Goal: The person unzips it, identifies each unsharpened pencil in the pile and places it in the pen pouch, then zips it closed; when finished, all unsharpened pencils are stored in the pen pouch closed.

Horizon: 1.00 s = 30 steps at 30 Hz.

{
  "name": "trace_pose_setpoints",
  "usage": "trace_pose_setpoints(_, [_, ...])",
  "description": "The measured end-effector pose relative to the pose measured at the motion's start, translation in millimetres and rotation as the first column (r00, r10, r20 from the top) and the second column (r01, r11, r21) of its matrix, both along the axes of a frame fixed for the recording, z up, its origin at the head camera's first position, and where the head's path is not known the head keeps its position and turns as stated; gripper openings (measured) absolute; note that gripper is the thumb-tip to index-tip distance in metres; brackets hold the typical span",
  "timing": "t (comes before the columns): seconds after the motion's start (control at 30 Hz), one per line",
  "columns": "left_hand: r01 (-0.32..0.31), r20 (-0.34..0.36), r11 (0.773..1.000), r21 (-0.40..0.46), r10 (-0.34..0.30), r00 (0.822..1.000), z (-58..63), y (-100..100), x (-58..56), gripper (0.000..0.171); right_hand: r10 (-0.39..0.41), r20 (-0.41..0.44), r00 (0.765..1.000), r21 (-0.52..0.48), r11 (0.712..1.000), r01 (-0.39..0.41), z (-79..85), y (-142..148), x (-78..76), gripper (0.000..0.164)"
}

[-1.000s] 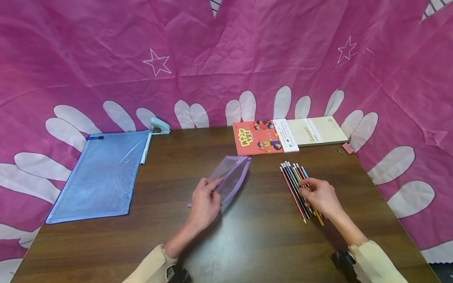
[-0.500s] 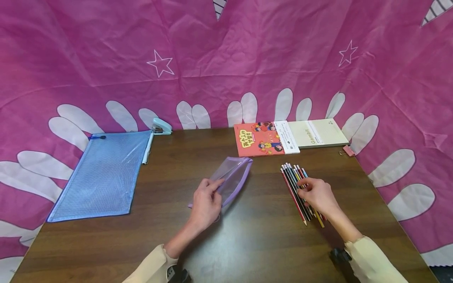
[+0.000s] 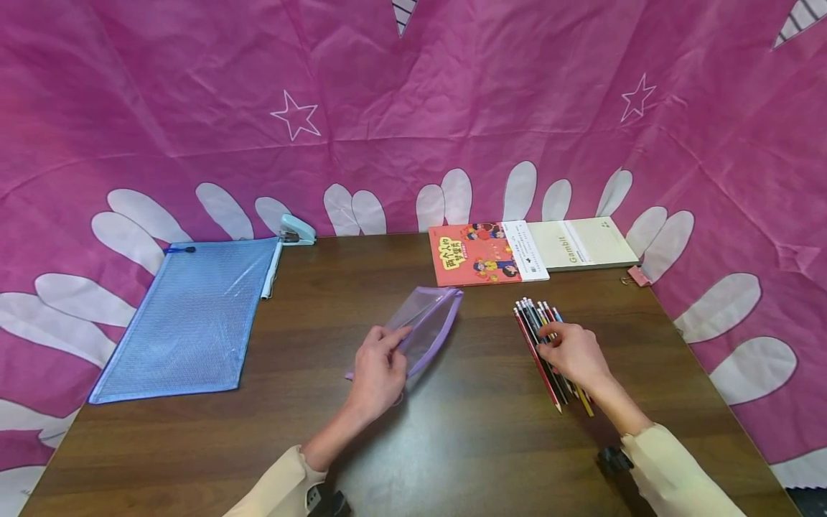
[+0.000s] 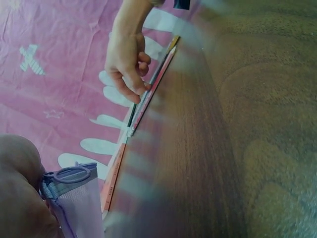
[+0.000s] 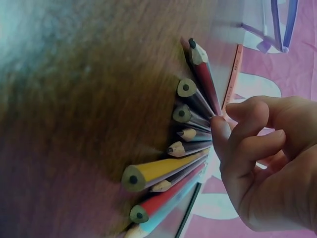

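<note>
My left hand (image 3: 377, 373) pinches a purple see-through zipper pouch (image 3: 434, 345) near the table's middle. In the left wrist view the pouch's zipper end (image 4: 72, 174) pokes out beside the fingers. Several pencils (image 3: 533, 337) lie in a loose bundle to the right, eraser ends away from me. Above them is my right hand (image 3: 578, 355), thumb and forefinger bent down at the bundle. Seen from the right wrist, some pencils have sharpened points and others, like the yellow pencil (image 5: 168, 168), have blunt ends. The fingertips meet the bundle near the red pencil (image 5: 205, 77), with none lifted.
A blue mesh zip folder (image 3: 187, 323) lies at the left, a light-blue stapler (image 3: 298, 230) beyond its corner. At the back are a red book (image 3: 468, 255) and a cream notebook (image 3: 581, 243). A pink binder clip (image 3: 639, 276) sits at the right edge.
My right hand has shifted slightly left across the pencils, which lie as before. The left hand and the pouch have stayed nearly still. The head view has tilted a little.
</note>
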<state>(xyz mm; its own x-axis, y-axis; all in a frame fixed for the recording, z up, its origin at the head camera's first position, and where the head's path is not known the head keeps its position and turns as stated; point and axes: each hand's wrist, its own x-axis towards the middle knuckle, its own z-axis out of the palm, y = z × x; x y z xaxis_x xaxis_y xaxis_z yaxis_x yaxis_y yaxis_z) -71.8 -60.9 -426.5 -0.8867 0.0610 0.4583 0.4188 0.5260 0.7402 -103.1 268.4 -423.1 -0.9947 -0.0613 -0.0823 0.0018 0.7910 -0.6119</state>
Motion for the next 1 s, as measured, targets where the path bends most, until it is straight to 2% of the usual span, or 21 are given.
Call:
trace_pose_setpoints(0.37, [0.002,-0.011,1.000,0.006,-0.002,1.000,-2.5,1,-0.3,0.042,-0.009,-0.035,0.999,0.181,0.983,0.015,0.1,-6,-3.3,0.028])
trace_pose_setpoints(1.0, [0.003,0.010,1.000,0.012,-0.003,1.000,-1.6,1,1.0,0.041,-0.019,0.002,1.000,0.262,0.965,0.017,0.6,-17,-3.3,0.037])
